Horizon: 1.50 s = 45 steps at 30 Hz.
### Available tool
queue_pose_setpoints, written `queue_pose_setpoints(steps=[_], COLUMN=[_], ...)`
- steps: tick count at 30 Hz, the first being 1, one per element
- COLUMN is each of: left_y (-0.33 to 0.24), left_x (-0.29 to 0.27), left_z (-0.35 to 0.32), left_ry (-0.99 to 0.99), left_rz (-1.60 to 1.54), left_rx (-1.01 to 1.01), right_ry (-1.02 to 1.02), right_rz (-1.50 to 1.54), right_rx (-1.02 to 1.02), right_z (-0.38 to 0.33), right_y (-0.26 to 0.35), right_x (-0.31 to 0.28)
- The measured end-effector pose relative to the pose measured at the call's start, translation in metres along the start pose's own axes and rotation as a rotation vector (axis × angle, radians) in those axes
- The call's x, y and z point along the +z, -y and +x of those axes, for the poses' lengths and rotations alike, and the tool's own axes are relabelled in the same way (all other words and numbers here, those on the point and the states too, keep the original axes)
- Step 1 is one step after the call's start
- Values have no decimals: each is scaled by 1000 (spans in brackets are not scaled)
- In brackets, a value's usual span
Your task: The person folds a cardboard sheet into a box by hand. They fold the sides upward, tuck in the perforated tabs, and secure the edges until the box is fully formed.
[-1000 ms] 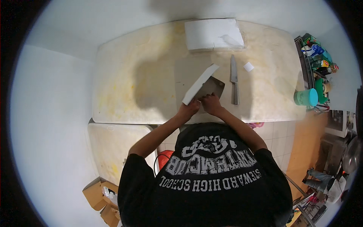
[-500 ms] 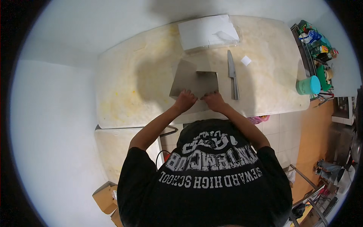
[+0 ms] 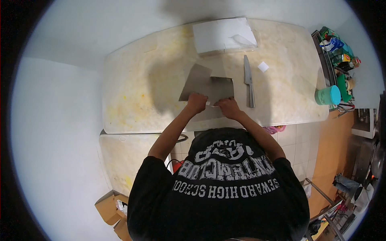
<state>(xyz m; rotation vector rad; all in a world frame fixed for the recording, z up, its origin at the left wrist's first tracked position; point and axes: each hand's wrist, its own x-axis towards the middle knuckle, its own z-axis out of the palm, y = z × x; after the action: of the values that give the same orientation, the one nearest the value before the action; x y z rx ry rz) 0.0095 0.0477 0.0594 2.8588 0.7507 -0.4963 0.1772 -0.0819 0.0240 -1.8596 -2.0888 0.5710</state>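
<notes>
Both the left hand [image 3: 198,103] and the right hand [image 3: 228,107] are clenched on the near edge of a grey-brown card [image 3: 195,82], located left of the knife [image 3: 248,77]. Small white square [image 3: 263,66]: just right of the knife. White box [image 3: 223,35]: beyond the knife, leftward. Turquoise tub [image 3: 326,96]: well right of it.

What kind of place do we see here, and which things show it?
Probably a home kitchen or a room next to one, though I cannot be sure. A long knife lies on the pale table, a lidded teal tub is at the right, and colourful packets crowd a rack.
</notes>
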Motion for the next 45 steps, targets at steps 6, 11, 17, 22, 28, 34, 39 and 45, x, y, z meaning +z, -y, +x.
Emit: queue_pose_setpoints(steps=[6,11,17,22,28,34,39,45], left_y=[-5,-27,-20,-22,-32,-16,-19,-13], left_x=[7,1,5,-18,-21,24,43,53], left_z=[0,10,37,63,76,65,48,41], left_ry=[-99,-99,1,281,641,319,163,25], left_rz=[-20,-27,-92,-162,-698,-813,-1152,-706], left_rx=[-36,17,7,-45,-238,-246,-351,-165], right_ry=[-122,-96,-171,-442,-270,-408,-311,-284], right_rz=[-53,-147,-193,-405,-330,651,670,469], right_rx=[-32,11,-15,-172,30,383,376,282], right_z=[0,9,14,9,-1,-6,0,5], right_y=[3,11,5,6,-12,-10,-20,-25], right_x=[8,9,11,-8,-13,6,13,21])
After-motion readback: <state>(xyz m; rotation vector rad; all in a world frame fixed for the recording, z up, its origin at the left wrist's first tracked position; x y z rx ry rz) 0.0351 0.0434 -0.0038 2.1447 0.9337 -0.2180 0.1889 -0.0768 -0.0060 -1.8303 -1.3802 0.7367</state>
